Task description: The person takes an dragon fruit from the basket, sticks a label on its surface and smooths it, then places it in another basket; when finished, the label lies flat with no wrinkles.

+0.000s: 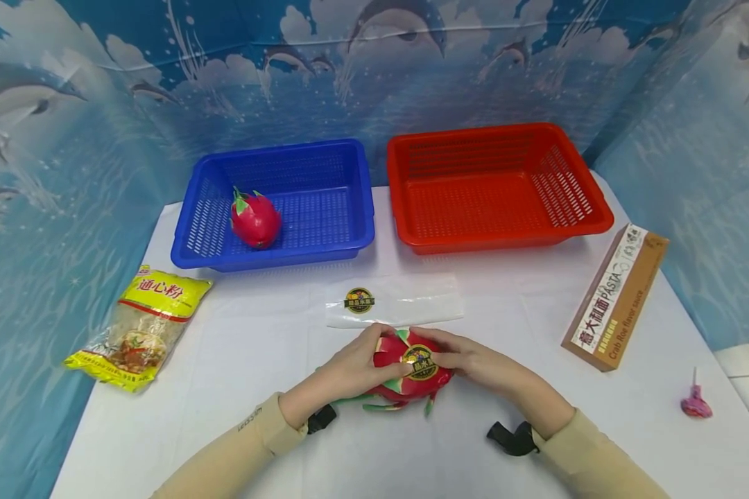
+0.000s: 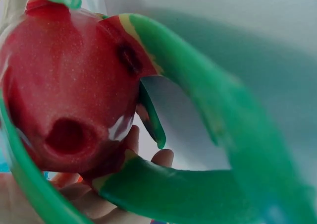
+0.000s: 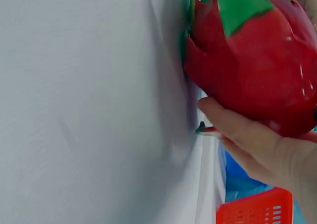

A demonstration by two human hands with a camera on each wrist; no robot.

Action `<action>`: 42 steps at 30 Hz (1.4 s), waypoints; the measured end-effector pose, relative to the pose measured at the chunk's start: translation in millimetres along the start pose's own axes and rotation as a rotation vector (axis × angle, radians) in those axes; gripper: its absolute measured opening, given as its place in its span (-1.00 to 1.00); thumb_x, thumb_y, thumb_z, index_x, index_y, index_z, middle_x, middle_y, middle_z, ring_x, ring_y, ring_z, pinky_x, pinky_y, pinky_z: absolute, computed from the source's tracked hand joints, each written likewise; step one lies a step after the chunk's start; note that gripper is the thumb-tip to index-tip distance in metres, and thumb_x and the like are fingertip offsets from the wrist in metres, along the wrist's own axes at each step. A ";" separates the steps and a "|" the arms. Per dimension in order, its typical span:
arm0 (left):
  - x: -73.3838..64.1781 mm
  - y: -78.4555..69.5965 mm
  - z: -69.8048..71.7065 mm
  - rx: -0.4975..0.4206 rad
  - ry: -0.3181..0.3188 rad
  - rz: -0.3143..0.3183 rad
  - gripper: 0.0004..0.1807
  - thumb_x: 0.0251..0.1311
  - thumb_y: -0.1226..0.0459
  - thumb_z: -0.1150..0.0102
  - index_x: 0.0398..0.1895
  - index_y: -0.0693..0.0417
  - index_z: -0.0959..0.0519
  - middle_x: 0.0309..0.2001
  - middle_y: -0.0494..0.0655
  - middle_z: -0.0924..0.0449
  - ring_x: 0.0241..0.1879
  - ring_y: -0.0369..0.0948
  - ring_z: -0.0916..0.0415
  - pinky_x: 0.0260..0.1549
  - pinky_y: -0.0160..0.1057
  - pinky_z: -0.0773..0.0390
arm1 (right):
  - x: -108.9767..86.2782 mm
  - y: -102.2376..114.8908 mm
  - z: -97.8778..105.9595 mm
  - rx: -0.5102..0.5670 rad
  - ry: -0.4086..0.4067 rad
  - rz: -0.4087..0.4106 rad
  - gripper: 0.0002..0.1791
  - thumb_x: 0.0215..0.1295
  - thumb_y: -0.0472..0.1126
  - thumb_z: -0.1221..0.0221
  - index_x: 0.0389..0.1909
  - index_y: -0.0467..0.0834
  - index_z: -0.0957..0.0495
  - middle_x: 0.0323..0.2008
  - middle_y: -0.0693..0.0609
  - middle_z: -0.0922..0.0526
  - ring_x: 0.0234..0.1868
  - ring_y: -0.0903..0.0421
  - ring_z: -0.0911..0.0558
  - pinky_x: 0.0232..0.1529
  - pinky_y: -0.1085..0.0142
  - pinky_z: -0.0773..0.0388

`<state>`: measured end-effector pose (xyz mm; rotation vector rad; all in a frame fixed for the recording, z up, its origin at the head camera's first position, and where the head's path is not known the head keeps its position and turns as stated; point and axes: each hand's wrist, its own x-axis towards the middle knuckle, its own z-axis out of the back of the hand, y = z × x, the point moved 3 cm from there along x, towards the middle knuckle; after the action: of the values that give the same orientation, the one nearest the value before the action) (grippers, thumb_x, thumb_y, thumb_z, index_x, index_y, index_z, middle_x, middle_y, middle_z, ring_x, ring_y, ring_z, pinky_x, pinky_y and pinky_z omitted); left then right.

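Note:
Both hands hold a red dragon fruit [image 1: 419,389] with green scale tips, low over the white table in front of the body. My left hand [image 1: 354,366] grips its left side; my right hand [image 1: 482,362] grips the right. A black-and-gold label [image 1: 419,362] lies on its upper face, with both thumbs at it. Long green scales hang from the dragon fruit [image 2: 74,85] in the left wrist view. In the right wrist view, fingers [image 3: 247,135] of the right hand support the fruit from one side. Behind it lies a glossy strip [image 1: 412,305] bearing a matching label [image 1: 358,300].
A blue basket [image 1: 274,260] at the back left contains another dragon fruit [image 1: 256,220]. Beside it stands a red basket [image 1: 499,242]. A yellow pasta bag [image 1: 143,329] lies left; a brown pasta box [image 1: 618,298] and a pink lollipop [image 1: 696,403] lie right.

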<state>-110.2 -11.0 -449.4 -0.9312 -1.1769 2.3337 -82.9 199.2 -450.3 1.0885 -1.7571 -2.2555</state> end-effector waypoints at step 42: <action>-0.2 1.1 2.0 0.047 0.022 -0.041 -0.27 0.26 -0.14 -0.15 0.33 0.04 -0.20 0.13 -0.06 -0.45 0.06 -0.19 -0.50 -0.08 -0.21 -0.65 | 6.6 0.6 -11.2 -0.204 -0.104 0.143 -0.14 0.12 -0.01 -0.39 0.43 -0.03 -0.23 0.20 -0.07 -0.47 0.14 -0.01 -0.45 -0.02 0.20 -0.57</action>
<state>-111.5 -12.9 -449.3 -0.9066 -1.1175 2.3024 -81.6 186.7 -453.9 0.7947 -1.5405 -2.3765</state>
